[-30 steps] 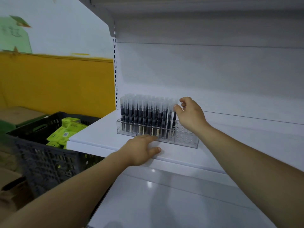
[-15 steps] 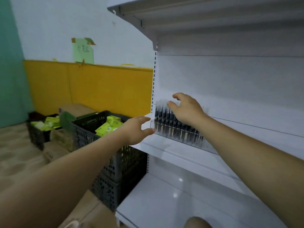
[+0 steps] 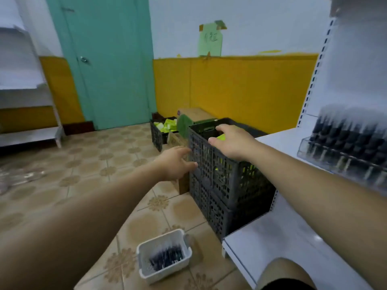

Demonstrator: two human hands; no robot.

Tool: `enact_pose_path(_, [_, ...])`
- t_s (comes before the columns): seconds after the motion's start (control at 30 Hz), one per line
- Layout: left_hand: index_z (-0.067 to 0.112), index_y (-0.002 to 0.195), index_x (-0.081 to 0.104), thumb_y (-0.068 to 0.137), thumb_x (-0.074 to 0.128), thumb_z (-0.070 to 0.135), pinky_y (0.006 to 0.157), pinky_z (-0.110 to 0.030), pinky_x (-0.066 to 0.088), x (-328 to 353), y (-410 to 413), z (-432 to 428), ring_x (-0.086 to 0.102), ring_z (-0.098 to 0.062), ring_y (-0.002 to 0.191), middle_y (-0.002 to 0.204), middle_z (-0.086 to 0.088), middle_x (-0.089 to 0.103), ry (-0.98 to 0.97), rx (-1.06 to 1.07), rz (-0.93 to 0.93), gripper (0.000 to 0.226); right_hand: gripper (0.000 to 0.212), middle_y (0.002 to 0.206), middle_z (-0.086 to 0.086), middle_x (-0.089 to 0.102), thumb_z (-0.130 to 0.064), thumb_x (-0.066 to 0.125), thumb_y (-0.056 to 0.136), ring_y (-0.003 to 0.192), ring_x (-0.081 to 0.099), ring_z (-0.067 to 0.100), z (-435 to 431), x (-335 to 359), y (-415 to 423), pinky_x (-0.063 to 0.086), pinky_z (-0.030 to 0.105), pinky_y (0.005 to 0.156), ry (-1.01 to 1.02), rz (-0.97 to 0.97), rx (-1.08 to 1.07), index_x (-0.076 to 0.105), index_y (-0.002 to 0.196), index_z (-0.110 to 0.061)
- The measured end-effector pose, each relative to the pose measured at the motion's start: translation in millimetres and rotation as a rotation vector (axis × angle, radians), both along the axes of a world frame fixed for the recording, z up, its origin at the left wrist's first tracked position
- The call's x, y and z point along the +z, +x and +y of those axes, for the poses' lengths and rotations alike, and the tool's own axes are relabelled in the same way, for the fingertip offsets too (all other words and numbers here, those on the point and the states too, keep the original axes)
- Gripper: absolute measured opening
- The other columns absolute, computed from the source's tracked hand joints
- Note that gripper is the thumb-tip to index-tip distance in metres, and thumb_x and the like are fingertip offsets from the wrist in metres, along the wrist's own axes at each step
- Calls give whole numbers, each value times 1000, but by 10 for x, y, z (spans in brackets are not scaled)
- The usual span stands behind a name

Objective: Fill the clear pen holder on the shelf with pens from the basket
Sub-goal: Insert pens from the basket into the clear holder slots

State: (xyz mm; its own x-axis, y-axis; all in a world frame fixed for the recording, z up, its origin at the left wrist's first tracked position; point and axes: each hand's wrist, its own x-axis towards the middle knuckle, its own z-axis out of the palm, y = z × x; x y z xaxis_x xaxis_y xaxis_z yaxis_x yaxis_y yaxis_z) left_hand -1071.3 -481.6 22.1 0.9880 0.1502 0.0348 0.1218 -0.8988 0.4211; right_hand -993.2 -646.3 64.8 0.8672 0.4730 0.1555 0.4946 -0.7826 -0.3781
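Head view: the clear pen holder (image 3: 335, 162) sits at the left front corner of the shelf (image 3: 287, 141), and what shows of it looks packed with dark pens. More pens (image 3: 167, 257) lie in the white basket (image 3: 160, 237) on the floor, so filling is likely near its end. The left hand (image 3: 177, 162) and right hand (image 3: 232, 141) are both relaxed and empty, by the dark crate (image 3: 222, 178). The writing on the green wall note (image 3: 210, 39) is too blurred to read.

Green paper sheet (image 3: 210, 39), taped to wall above yellow band: a few dark handwritten characters, too blurred to read. Cardboard box (image 3: 195, 114) behind black crate (image 3: 219, 172): small purple printed mark at upper left corner, too small to read. Nothing else legible: no brand, number or sign.
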Motion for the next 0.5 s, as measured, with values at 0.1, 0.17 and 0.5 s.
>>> enact_pose_path(0.1, [21,149,32,94,55,41,106,-30,32,-417,-134,350,35,-23,138,154,-4,33,-103,96,92,62,62,151,5,35,-54,43,96,130,43,28,510,-418,67,41,37,96,-50,82,71,30,148,-24])
enact_pose_path(0.17, [22,150,30,94,56,40,102,-27,33,-728,-219,592,36,-23,138,155,-4,32,-164,157,168,64,62,151,6,35,-53,42,96,129,44,29,834,-756,98,43,37,94,-98,144,100,28,149,-25])
enact_pose_path(0.5, [19,151,25,94,56,42,110,-35,30,-2248,-149,1536,32,-26,141,159,-5,24,-348,358,429,69,63,155,4,29,-49,45,95,135,37,28,1820,-2541,388,37,35,106,-281,457,222,28,150,-21])
